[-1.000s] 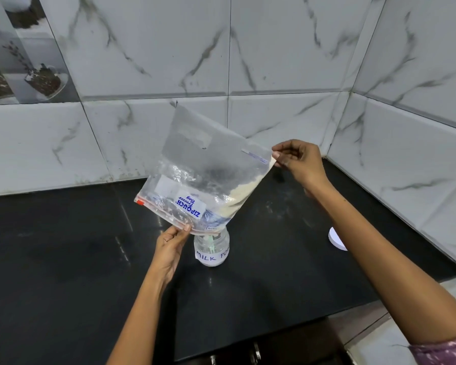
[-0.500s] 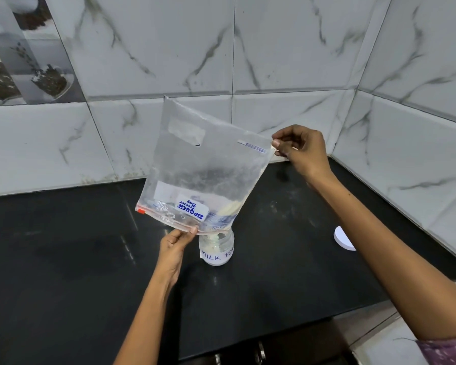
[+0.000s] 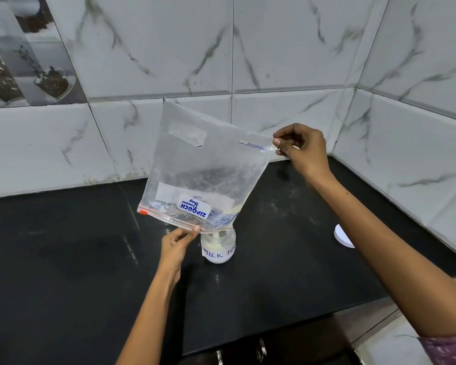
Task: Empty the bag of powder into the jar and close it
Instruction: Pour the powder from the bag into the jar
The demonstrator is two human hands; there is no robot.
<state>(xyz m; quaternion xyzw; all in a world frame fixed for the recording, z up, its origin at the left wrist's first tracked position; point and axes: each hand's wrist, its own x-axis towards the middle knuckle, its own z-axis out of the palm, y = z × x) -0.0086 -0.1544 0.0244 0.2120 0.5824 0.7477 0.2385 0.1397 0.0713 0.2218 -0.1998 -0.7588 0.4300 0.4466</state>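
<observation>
The bag [image 3: 208,164] hangs inverted over the jar [image 3: 218,245], its zip mouth at the jar's rim. A second ago a pale mound filled the bag's low corner; now only a thin trace remains, and powder shows inside the jar. The left hand [image 3: 178,243] pinches the zip edge, the right hand [image 3: 300,147] the raised corner. The lid [image 3: 342,237] lies well right of the jar, so closing likely comes soon.

Both forearms are bare (the right shows a mauve, white-flecked sleeve [image 3: 448,347] edge).
</observation>
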